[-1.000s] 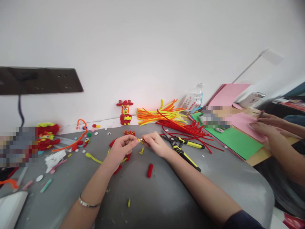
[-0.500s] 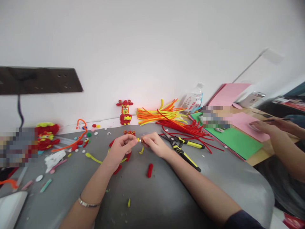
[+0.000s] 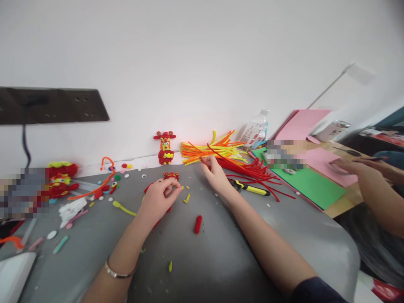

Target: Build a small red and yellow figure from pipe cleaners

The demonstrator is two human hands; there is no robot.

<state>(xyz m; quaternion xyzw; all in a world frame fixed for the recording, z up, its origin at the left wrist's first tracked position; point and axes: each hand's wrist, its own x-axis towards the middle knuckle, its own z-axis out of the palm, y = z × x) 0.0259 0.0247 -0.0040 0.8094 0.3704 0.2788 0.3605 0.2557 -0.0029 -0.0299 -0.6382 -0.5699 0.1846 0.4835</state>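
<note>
My left hand [image 3: 159,198] rests on the grey table [image 3: 221,252] with its fingers curled into a pinch; what they hold is too small to make out. A partly built red figure [image 3: 171,175] lies just beyond its fingertips. My right hand [image 3: 214,174] is stretched out to the heap of red pipe cleaners [image 3: 249,168], and its fingertips are closed on the end of one red stem. Yellow-handled pliers [image 3: 249,188] lie right beside that wrist. A short red roll [image 3: 198,224] lies between my forearms.
A finished red and yellow figure [image 3: 166,147] stands by the wall, next to yellow and orange pipe cleaners [image 3: 214,149]. A bottle [image 3: 255,130], green sheet [image 3: 309,185] and pink sheet [image 3: 318,160] lie at right, where another person's hands [image 3: 350,166] work. Scraps and beads [image 3: 113,185] litter the left.
My hands were pinched together over a small yellow piece. The right hand has left it and moved up and right to the red pipe cleaners; the left hand stays put.
</note>
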